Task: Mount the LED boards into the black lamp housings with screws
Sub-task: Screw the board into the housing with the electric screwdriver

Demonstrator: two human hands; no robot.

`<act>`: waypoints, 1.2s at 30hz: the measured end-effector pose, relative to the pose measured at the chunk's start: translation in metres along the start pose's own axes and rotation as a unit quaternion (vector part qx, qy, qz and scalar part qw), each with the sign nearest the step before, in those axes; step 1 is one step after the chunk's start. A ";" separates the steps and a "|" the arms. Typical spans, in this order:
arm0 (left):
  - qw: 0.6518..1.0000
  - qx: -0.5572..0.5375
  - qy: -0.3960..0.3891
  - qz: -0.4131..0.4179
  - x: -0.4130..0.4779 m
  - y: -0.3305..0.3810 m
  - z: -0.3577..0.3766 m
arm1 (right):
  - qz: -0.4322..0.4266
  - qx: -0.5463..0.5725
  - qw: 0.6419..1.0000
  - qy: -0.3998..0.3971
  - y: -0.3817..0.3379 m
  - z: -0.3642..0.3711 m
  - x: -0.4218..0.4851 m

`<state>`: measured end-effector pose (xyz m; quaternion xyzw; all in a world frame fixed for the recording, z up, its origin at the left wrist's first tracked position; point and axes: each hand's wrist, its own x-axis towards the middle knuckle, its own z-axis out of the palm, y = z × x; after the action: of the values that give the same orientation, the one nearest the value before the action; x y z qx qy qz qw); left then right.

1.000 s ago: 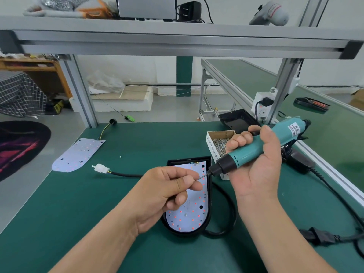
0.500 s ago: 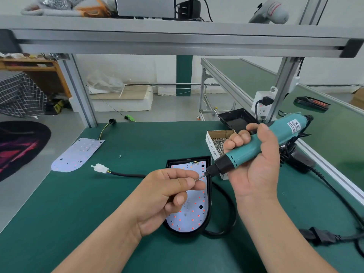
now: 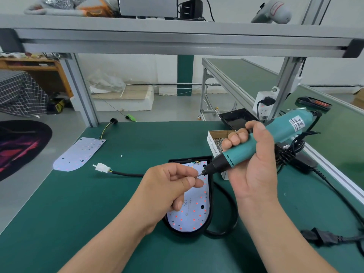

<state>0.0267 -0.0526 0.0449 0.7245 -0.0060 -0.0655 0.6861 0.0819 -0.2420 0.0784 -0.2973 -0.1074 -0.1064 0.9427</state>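
LED board (image 3: pixel 195 213) lies in black housing (image 3: pixel 212 194). Above housing's top end, left hand (image 3: pixel 169 186) pinches the bit tip of driver (image 3: pixel 262 142), which right hand (image 3: pixel 254 170) grips. Vs 1 s ago, driver tail sits slightly higher, otherwise same, so bit loading prob unfinished, nothing driven. Screw box (image 3: pixel 213 143) sits just right of housing.

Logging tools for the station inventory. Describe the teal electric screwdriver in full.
The electric screwdriver has a teal plastic-looking body with a white label near its rear, a black nose and a thin metal bit. A black cord leaves its rear. The right hand grips its middle, tilted, bit pointing down toward the left hand, whose fingertips pinch the bit's tip above the LED board. Whether a screw sits there is too small to tell.
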 end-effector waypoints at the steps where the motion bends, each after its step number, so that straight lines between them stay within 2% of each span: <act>1: 1.000 0.023 0.007 0.009 0.000 -0.001 0.000 | -0.001 -0.007 1.000 0.002 0.000 0.000 0.000; 7: 0.997 0.051 0.033 0.040 0.001 -0.003 0.001 | 0.006 -0.031 0.999 0.021 0.002 -0.001 0.001; 17: 0.998 0.042 -0.004 0.035 -0.001 -0.001 0.002 | 0.030 0.063 0.992 0.104 0.004 -0.011 0.006; 19: 0.998 0.044 0.019 0.035 0.003 -0.002 0.000 | 0.026 0.067 0.991 0.112 0.001 -0.011 0.007; 21: 0.994 0.058 0.082 0.048 0.009 -0.003 -0.008 | 0.023 0.073 0.990 0.117 -0.002 -0.012 0.008; 23: 0.972 0.151 0.171 0.050 0.018 -0.006 -0.024 | 0.019 0.074 0.990 0.120 -0.005 -0.013 0.009; 25: 0.943 0.263 0.203 0.010 0.022 -0.010 -0.037 | 0.014 0.068 0.990 0.122 -0.006 -0.016 0.011; 28: 0.929 0.327 0.165 -0.057 0.023 -0.015 -0.035 | 0.002 0.052 0.992 0.119 -0.008 -0.020 0.014; 32: 0.913 0.379 0.135 -0.071 0.022 -0.011 -0.018 | -0.016 0.033 0.992 0.118 -0.011 -0.026 0.019; 36: 0.936 0.323 0.111 -0.081 0.024 -0.008 -0.016 | -0.026 0.026 0.992 0.124 -0.013 -0.029 0.024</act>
<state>0.0512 -0.0382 0.0355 0.9080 0.1079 -0.0340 0.4034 0.1049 -0.2730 0.0684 -0.2542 -0.0004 -0.1636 0.9532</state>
